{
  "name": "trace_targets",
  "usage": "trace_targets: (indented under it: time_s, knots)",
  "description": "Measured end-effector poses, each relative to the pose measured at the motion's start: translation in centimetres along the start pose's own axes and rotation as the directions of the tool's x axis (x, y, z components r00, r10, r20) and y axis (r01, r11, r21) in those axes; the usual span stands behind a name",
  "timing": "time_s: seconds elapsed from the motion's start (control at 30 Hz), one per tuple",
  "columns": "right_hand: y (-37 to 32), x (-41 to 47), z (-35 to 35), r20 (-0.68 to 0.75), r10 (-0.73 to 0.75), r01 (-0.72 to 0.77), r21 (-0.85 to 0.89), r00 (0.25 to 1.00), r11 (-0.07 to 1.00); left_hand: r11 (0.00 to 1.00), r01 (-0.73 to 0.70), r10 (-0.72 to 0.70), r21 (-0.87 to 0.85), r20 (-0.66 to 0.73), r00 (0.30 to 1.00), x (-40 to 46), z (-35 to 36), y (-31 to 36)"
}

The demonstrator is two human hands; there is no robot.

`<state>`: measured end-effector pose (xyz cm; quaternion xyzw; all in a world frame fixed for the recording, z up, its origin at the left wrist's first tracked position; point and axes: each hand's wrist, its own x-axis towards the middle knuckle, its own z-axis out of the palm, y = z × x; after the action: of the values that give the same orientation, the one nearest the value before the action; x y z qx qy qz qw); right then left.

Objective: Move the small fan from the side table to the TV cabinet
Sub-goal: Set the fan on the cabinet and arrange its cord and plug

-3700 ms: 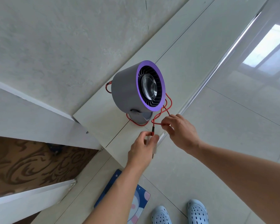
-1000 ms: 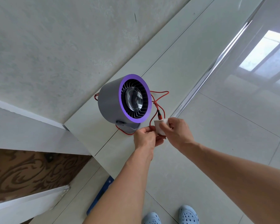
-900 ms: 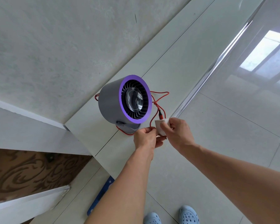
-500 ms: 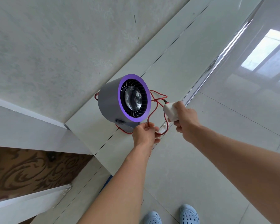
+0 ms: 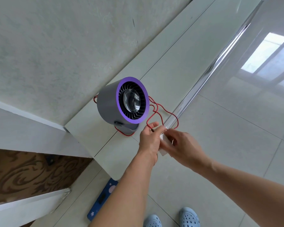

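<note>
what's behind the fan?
Behind the fan, a loop of the red cable pokes out at, against the wall. Where it plugs into the fan's back is hidden by the fan's body.

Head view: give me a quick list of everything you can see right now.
fan: 1, grey with purple rim, standing on cabinet
cable: 1, red, looped beside fan, running to hands
plug: 1, white, between both hands
cabinet: 1, pale, along wall
mat: 1, blue, on floor
shoes: 2, light blue, bottom edge
left hand: holds cable at plug
right hand: grips plug
</note>
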<state>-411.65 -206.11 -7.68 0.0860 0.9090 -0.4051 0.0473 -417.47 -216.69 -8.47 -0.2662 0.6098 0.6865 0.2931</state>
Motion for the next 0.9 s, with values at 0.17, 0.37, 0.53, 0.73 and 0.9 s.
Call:
trace_targets:
  time_s: [0.17,0.37,0.53,0.73,0.9]
  knots:
    - [1.6,2.6,0.1,-0.149,0.231,-0.224,0.061,0.961,0.973,0.995,0.060,-0.058,0.080,-0.026,0.998,-0.6,-1.0,-0.8]
    - [2.1,7.1,1.2,0.302,0.308,-0.318,-0.018,0.902,0.948,0.993,0.104,-0.107,0.049,0.060,0.992,-0.9,-1.8,-1.4]
    - [1.2,7.0,-0.3,0.227,0.214,-0.234,0.065,0.950,0.970,0.994,0.094,-0.093,0.050,-0.014,0.996,-0.6,-2.3,-1.7]
    - [-0.3,6.0,-2.3,0.109,0.094,-0.107,0.128,0.990,0.986,0.998,0.063,-0.060,0.016,-0.114,0.992,0.5,-0.6,-1.2]
    - [-0.6,5.8,-2.1,0.090,0.015,-0.017,0.019,0.996,1.000,0.965,0.091,-0.117,-0.246,-0.094,0.989,1.5,2.0,0.5]
